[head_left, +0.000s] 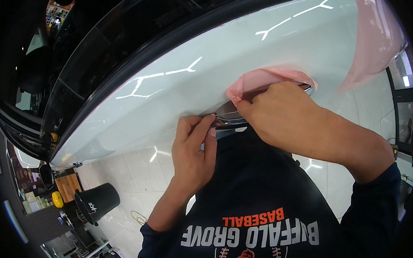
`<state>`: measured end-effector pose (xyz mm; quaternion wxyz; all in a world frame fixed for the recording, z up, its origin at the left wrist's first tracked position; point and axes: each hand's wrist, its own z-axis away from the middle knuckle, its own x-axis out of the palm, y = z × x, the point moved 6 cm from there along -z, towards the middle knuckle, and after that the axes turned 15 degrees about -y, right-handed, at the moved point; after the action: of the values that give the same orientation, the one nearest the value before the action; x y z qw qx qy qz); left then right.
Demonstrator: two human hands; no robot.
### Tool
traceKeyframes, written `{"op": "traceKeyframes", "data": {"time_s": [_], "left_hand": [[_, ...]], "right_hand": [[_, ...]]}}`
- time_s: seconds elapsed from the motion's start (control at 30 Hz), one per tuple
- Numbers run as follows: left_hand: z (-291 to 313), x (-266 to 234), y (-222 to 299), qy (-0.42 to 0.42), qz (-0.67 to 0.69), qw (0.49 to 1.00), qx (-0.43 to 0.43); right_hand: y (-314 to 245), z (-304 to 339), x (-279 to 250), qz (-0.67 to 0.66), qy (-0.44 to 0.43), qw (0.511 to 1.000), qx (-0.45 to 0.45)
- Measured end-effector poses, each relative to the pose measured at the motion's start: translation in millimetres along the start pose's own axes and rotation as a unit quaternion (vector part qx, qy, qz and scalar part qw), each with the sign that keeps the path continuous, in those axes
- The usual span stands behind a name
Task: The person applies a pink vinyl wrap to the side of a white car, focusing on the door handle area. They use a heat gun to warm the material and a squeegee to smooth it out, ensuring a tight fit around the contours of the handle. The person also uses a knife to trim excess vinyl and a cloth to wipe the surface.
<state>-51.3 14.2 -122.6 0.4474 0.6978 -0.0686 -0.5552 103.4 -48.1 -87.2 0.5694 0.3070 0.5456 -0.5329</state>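
Observation:
A pale, glossy car door panel (166, 97) fills the upper middle of the view. On it sits a chrome-edged door handle (233, 121), with loose, wrinkled pink film (257, 79) around its upper side. My right hand (285, 115) is closed over the handle, thumb and fingers at the film's edge; its fingertips are partly hidden. At the handle's left end, my left hand (194, 144) pinches with thumb and fingers. A thin light strand (228, 113) runs between the two hands; what exactly the left fingertips grip is too small to tell.
Dark window glass (113, 42) curves above the panel. Another pink film sheet (376, 39) covers the bodywork at upper right. My torso is close below the handle. A black bucket (98, 202) stands on the tiled floor at lower left, near a wooden box (68, 188).

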Motion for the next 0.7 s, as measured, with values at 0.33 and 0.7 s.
{"op": "traceKeyframes", "data": {"time_s": [0.33, 0.7], "left_hand": [[1, 0, -2, 0.021, 0.034, 0.999, 0.017], [-1, 4, -12, 0.099, 0.050, 0.994, 0.016]], "right_hand": [[5, 3, 0, -0.006, -0.010, 1.000, 0.019], [6, 2, 3, -0.022, -0.010, 1.000, 0.009]]}}
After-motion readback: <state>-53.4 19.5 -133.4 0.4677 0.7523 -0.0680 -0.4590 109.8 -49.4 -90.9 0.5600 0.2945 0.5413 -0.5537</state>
